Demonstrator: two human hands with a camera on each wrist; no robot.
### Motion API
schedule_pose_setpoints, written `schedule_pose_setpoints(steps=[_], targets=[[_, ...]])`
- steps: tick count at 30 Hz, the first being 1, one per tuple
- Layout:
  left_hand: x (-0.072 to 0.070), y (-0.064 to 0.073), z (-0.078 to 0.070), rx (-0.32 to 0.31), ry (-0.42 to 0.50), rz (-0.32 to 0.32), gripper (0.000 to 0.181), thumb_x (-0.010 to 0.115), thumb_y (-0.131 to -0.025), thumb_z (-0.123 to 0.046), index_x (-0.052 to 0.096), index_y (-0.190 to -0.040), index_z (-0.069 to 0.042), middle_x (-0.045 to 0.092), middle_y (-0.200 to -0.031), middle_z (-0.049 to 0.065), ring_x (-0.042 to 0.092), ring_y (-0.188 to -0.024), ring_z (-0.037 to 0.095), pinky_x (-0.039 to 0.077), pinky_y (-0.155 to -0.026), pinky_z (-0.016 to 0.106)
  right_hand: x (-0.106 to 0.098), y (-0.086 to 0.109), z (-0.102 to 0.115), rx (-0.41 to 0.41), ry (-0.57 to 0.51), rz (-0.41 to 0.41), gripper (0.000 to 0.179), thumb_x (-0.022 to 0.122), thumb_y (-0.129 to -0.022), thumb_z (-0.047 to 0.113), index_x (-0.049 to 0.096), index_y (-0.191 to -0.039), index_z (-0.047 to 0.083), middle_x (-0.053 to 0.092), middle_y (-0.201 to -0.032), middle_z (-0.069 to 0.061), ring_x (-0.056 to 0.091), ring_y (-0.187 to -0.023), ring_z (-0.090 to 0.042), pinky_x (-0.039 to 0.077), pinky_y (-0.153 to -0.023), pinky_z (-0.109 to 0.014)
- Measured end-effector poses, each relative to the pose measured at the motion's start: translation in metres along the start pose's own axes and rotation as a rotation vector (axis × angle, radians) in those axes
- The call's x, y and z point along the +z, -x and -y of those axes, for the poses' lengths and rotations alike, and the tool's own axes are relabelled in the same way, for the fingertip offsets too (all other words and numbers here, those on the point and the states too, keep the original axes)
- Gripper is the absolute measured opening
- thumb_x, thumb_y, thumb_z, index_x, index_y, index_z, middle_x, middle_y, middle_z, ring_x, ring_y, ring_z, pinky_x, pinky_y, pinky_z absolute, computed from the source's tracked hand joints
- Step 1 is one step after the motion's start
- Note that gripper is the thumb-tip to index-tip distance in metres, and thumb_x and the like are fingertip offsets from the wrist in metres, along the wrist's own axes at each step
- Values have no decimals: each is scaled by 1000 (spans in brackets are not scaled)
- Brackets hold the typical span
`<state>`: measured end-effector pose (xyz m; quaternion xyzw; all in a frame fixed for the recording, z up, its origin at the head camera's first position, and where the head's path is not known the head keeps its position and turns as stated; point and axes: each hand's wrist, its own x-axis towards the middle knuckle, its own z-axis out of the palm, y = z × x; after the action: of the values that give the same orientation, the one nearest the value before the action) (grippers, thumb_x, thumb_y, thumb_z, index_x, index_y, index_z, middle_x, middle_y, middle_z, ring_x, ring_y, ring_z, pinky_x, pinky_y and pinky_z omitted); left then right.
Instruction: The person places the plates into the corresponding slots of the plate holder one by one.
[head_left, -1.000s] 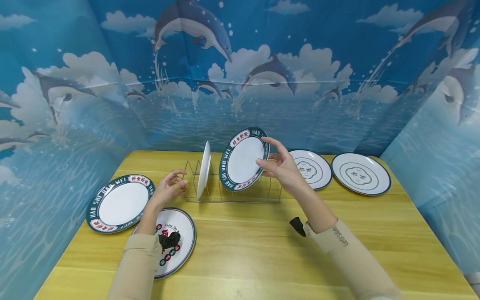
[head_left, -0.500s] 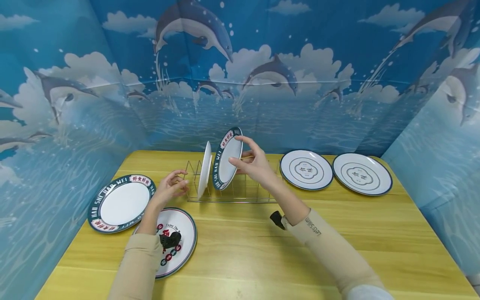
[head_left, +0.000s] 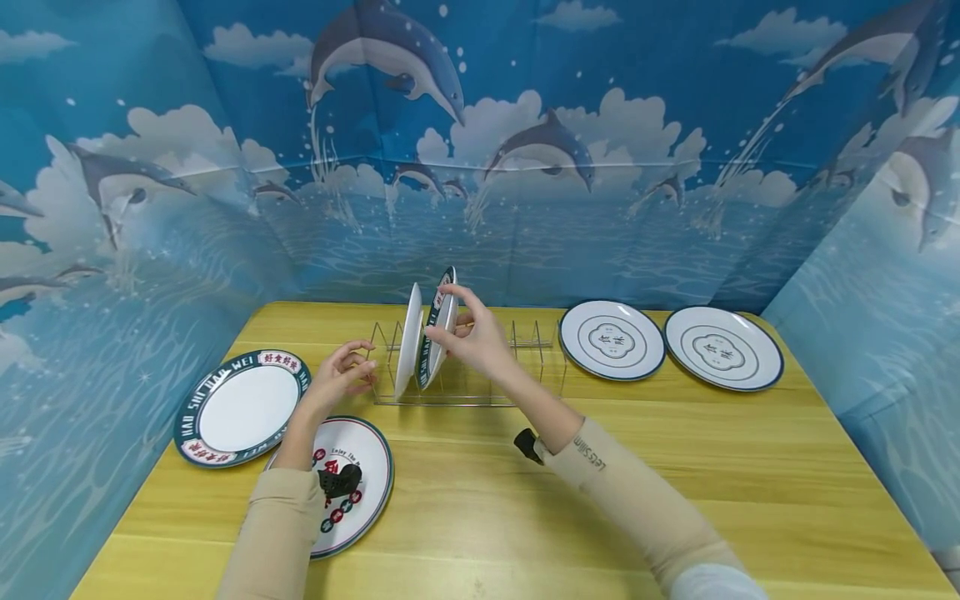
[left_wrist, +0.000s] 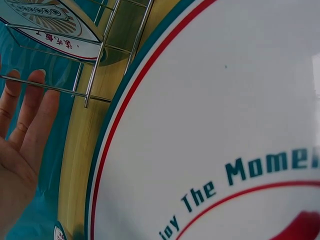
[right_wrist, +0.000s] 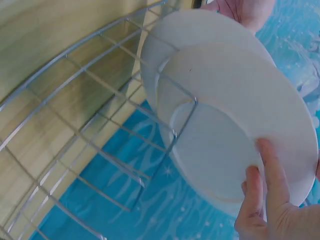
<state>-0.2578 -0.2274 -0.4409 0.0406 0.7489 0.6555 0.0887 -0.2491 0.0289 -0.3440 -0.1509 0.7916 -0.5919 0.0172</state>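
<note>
My right hand [head_left: 480,337] pinches the rim of a green-rimmed plate [head_left: 435,354], thumb on its face and fingers on its white back. The plate stands nearly upright in the left part of a wire dish rack [head_left: 465,405]. Just left of it another plate [head_left: 407,354] stands in the rack, its white back toward the right wrist view. My left hand [head_left: 337,379] is at the rack's left end. In the left wrist view its fingertips [left_wrist: 36,77] touch a rack wire, the fingers fairly straight.
A green-rimmed plate [head_left: 247,408] and a plate with red lettering [head_left: 363,467] lie at the left, the latter partly under my left forearm. Two white plates with thin blue rims, one nearer [head_left: 611,317] and one farther right [head_left: 757,354], lie right of the rack. A dolphin-print cloth [head_left: 480,208] hangs behind the table.
My right hand has moved left and slightly down with the green-rimmed plate, turning it edge-on and bringing it into the rack beside the other plate. My left hand has stayed in place.
</note>
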Motion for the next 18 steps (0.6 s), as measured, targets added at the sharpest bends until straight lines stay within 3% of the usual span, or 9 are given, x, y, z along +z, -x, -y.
schedule_pose_setpoints(steps=[8, 13, 18], targets=[[0, 1, -1, 8, 9, 13, 48, 57, -91, -21, 38, -130, -2, 56, -93, 8, 60, -86, 17, 48, -88, 45, 12, 6, -2, -11, -18, -6, 58, 69, -81, 12, 45, -132, 26, 53, -98, -18, 63, -71, -27, 54, -55, -37], [-1, 1, 0, 3, 12, 10, 50, 57, -91, -19, 36, -131, 1, 55, -95, 13, 60, -87, 21, 49, -87, 43, 20, 4, -12, 0, -25, -16, 58, 70, -81, 13, 46, -132, 27, 54, -95, -15, 60, -66, -20, 53, -52, -29], [-1, 0, 1, 10, 11, 16, 50, 57, -91, -19, 36, -132, 1, 55, -94, 12, 61, -86, 20, 50, -85, 41, 23, 3, -17, -1, -34, -33, 57, 70, -81, 11, 47, -131, 25, 54, -91, -16, 57, -63, -18, 53, -51, -29]])
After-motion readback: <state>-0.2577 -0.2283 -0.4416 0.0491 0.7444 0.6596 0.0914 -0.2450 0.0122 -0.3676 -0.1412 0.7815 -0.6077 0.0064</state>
